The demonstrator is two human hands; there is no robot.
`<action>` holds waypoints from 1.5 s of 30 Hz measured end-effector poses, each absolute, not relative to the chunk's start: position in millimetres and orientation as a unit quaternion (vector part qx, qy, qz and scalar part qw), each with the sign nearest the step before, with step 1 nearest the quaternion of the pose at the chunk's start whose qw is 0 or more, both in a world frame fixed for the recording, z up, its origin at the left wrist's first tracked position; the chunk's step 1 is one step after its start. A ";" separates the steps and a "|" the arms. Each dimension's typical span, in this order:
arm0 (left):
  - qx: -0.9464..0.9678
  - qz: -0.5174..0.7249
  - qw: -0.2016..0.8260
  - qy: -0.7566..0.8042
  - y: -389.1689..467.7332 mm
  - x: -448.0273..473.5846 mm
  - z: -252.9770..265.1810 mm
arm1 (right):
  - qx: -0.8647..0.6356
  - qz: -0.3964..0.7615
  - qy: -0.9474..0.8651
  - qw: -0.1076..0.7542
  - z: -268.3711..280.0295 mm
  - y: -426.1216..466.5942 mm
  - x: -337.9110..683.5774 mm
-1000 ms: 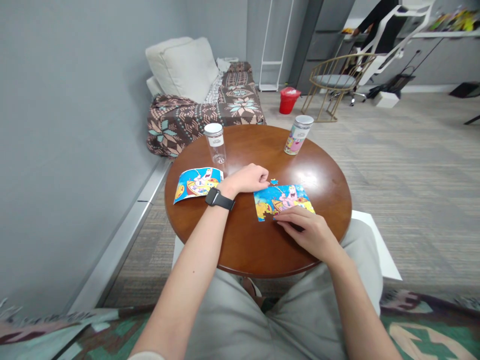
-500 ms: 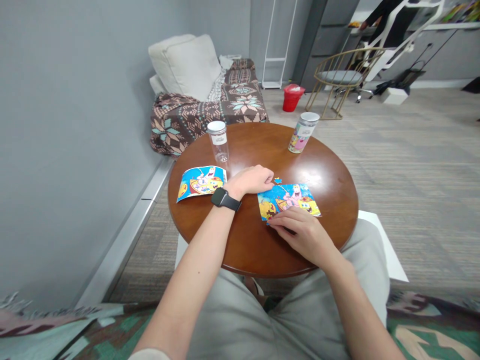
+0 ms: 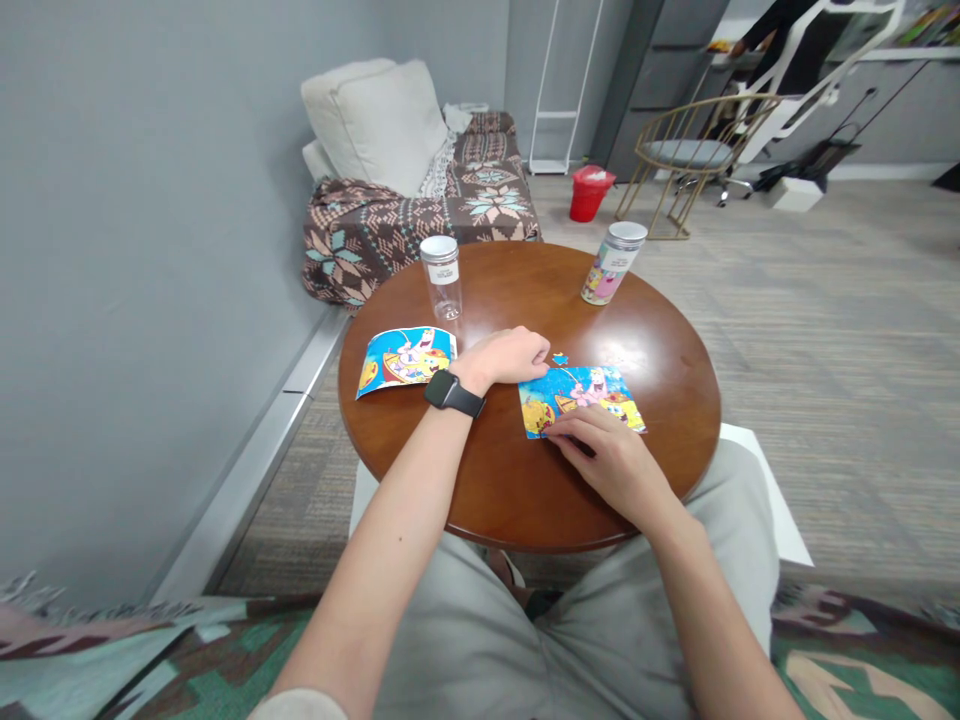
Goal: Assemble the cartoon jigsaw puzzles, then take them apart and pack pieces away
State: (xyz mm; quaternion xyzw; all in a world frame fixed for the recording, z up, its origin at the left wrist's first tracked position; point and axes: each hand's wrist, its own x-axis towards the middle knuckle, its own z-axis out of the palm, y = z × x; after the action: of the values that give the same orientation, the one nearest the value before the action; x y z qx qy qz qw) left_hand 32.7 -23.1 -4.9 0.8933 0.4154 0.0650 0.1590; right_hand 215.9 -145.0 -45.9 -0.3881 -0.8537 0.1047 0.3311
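Observation:
A cartoon jigsaw puzzle (image 3: 581, 381) in blue, yellow and pink lies flat on the round table. My right hand (image 3: 600, 440) covers part of its lower edge, thumb and fingertips pinched together at a puzzle piece near the lower left corner; the fingers hide most of that piece. Against the puzzle's upper left corner rests my left hand (image 3: 514, 355), its fingers curled in and their tips out of sight, so any held thing is hidden. A loose puzzle piece (image 3: 560, 359) sits just above the puzzle. Left of my wrist is a curved picture sheet (image 3: 401, 358) with the same cartoon.
Toward the back of the wooden table (image 3: 517, 290) stand a clear lidded jar (image 3: 444, 285) and a cartoon-printed canister (image 3: 611, 265). Beyond are a patterned sofa (image 3: 420, 225), a red bin (image 3: 589, 195), a gold-framed chair (image 3: 686, 155) and a person's dark sleeve (image 3: 772, 25).
My right fingertips have moved slightly up, bringing the piece from just past the lower edge into the puzzle, where the dark gap has closed. My left hand stays put.

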 end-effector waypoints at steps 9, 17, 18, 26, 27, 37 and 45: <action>0.890 0.057 0.159 0.425 -23.5 33.4 -3.9 | -0.380 0.111 -0.851 0.345 -50.7 -144.5 216.2; 0.887 0.065 0.172 0.423 -23.7 30.6 -1.5 | -0.386 0.101 -0.847 0.351 -52.4 -145.0 216.4; 0.886 0.070 0.179 0.422 -23.4 29.4 -0.9 | -0.384 0.102 -0.846 0.356 -52.0 -145.0 216.2; 0.874 0.049 0.278 0.395 -24.8 19.9 7.6 | -0.372 0.098 -0.842 0.379 -48.4 -144.3 214.8; 0.869 0.036 0.297 0.394 -26.6 19.3 9.9 | -0.371 0.097 -0.841 0.382 -48.3 -144.2 214.9; 0.855 -0.105 0.331 0.384 -32.6 24.7 14.9 | -0.373 0.108 -0.839 0.380 -54.4 -142.8 214.8; 0.854 -0.115 0.326 0.388 -30.6 25.9 11.4 | -0.373 0.113 -0.846 0.363 -54.3 -143.4 216.7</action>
State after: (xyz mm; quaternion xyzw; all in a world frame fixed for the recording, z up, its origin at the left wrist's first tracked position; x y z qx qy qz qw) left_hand 25.9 -30.6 11.4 0.8541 0.3885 -0.1149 0.3263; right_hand 216.7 -143.4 -54.3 -0.3733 -0.8464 0.1126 0.3627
